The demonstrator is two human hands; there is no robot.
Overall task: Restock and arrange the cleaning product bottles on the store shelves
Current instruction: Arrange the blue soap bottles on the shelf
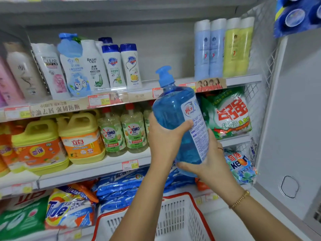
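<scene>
- Large translucent blue plastic pump bottle (pixel 173 108): held in the air in front of the shelving, at the height of the middle white metal shelf (pixel 111 162). It touches no shelf. It is tilted, with its blue pump head (pixel 164 73) leaning up and to the left and its white printed label (pixel 196 119) turned to the right.
- Left hand (pixel 163 136): wrapped round the bottle's mid-body, with the thumb lying across the near face and the fingers hidden behind.
- Right hand (pixel 210 162): cupped under the bottle's lower end, with the fingers curled beneath the base, taking the weight.
- Step in hand (judged): carrying one item to its place. The bottle hangs above the white slatted plastic basket with a red rim (pixel 175 214).
- Likely destination: the stretch of middle shelf between the clear green-labelled dish-soap bottles with red caps (pixel 133 131) and the green plastic bag of washing powder (pixel 229 112). The bottle hides that stretch, so whether it is free cannot be told.
- Next move calls for: bringing the bottle upright, passing the pump head under the front edge of the upper shelf (pixel 243 80), setting the base flat, and turning the label forward.
</scene>
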